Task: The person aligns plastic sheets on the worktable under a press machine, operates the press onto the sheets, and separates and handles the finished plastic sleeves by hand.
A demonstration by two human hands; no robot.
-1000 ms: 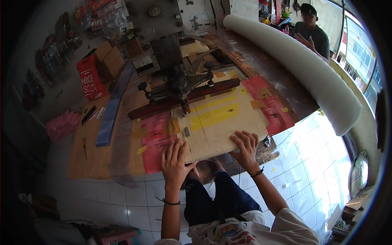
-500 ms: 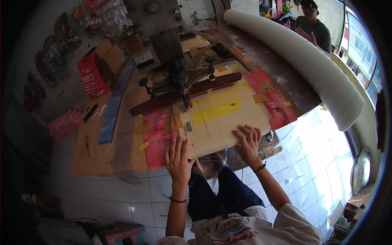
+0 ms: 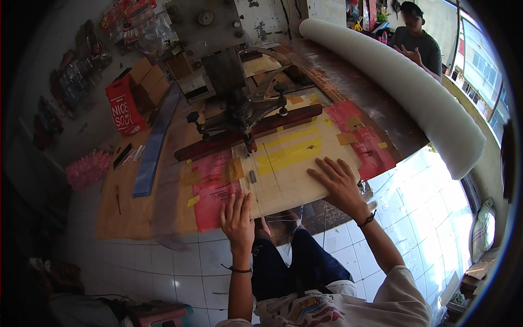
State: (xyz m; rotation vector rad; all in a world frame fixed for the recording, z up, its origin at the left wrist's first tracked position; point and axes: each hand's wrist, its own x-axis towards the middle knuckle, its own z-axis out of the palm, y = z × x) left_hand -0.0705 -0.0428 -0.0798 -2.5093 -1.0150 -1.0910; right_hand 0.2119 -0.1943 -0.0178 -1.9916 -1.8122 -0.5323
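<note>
Cluttered workshop, white tiled floor [image 3: 180,272], a low wooden worktable [image 3: 125,212] patched with red, pink and yellow tape. Left hand [image 3: 238,217] lay flat, fingers spread, at the table's near edge, palm down on a clear plastic sheet [image 3: 283,171] spread over the pale board area; nothing grasped. Right hand [image 3: 339,182] also flat and open, fingers splayed, pressing the same sheet further right along the near edge. Sheet's near end hung off the table edge between the two wrists. Just beyond the hands, toward the table's middle, sat a dark red wooden bar [image 3: 248,133] under a black metal press [image 3: 237,103] with knobbed handles. A bluish plastic strip [image 3: 155,147] lay toward the left edge, with a red bag [image 3: 124,111] and cardboard boxes [image 3: 144,79] past the far left corner. A long white foam roll [image 3: 397,84] ran along the right edge. Another person [image 3: 417,43] stood at the far right end.
</note>
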